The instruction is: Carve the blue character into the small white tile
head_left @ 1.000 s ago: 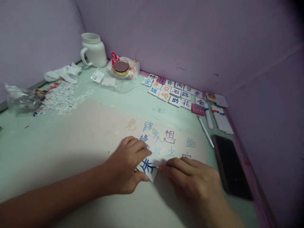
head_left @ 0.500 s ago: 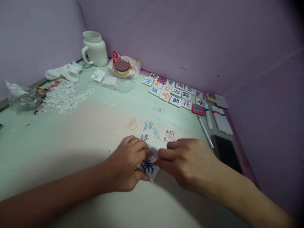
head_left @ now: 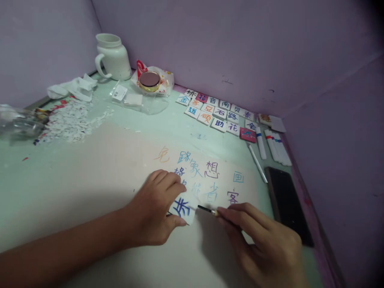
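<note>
Between the thumb and fingers of my left hand [head_left: 157, 208] is a small white square tile [head_left: 188, 216] with a dark blue character on it. It lies tilted toward me near the table's front. My right hand [head_left: 267, 240] pinches a slim carving knife [head_left: 207, 209], which has a dark narrow blade and a pale collar. The blade points left, its tip just off the tile's right edge; whether it touches cannot be made out. My fingers cover most of the knife's handle. Colored characters [head_left: 212, 170] are written on the tabletop beyond both hands.
Rows of character tiles [head_left: 220, 113] line the back wall, with markers [head_left: 277, 148] and a white pen [head_left: 257, 164] nearby. A black phone [head_left: 289, 204] lies at right. White shavings [head_left: 70, 122], a plastic bag [head_left: 21, 124], a white jug [head_left: 115, 62] and a round tin [head_left: 149, 81] stand left.
My right hand has drawn back to the right from the tile, bringing the knife's blade and more written characters into view. My left hand keeps hold of the tile.
</note>
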A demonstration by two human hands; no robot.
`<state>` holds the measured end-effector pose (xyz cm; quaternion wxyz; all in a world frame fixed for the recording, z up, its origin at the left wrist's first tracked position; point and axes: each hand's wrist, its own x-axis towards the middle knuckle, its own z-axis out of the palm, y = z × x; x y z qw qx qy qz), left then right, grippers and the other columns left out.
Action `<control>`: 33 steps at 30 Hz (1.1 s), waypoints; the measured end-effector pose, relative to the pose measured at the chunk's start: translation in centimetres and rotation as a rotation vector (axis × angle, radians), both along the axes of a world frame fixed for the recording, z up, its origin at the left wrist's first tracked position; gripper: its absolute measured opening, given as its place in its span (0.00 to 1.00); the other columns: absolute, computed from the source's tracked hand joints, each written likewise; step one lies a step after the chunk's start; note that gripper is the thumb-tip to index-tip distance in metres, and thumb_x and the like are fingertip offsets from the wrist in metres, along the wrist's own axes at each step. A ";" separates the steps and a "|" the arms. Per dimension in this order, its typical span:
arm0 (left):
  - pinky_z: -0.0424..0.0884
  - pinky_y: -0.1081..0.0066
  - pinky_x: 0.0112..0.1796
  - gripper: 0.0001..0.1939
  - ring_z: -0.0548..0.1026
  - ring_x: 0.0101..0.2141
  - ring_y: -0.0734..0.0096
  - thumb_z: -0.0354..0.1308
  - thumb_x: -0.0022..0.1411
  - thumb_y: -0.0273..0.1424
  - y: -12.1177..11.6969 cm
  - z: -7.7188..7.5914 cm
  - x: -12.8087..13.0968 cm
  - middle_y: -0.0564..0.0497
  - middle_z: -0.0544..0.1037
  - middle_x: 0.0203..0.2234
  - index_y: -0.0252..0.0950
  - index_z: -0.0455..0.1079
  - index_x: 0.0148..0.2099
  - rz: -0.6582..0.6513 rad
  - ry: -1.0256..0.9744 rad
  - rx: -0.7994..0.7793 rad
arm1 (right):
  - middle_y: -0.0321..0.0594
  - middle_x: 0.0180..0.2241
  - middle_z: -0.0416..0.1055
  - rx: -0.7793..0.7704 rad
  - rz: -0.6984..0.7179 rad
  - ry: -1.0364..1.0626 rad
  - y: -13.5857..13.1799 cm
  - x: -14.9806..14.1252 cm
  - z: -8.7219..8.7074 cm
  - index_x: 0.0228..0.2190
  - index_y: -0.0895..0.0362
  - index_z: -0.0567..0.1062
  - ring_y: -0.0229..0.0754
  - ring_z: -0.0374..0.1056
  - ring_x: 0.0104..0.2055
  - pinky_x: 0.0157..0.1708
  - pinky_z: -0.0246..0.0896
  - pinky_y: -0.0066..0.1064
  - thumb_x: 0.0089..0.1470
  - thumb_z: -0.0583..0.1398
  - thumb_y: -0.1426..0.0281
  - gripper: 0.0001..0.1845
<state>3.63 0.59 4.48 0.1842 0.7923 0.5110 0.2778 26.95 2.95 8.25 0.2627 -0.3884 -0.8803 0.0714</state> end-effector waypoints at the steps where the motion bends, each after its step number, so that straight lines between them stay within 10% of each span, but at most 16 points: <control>1: 0.64 0.55 0.43 0.21 0.68 0.42 0.53 0.66 0.48 0.31 -0.1 0.1 0.1 0.42 0.71 0.41 0.34 0.65 0.44 0.033 0.022 0.014 | 0.33 0.27 0.76 -0.001 -0.029 0.008 -0.5 -0.1 -0.3 0.34 0.54 0.77 0.33 0.72 0.23 0.20 0.61 0.23 0.58 0.57 0.73 0.08; 33: 0.62 0.56 0.41 0.25 0.66 0.29 0.62 0.57 0.58 0.35 -1.1 0.1 -0.1 0.46 0.71 0.28 0.24 0.66 0.55 -0.107 0.173 0.109 | 0.33 0.28 0.77 0.011 -0.149 0.082 -3.9 -1.0 -3.7 0.36 0.53 0.79 0.34 0.71 0.25 0.23 0.62 0.25 0.55 0.61 0.77 0.10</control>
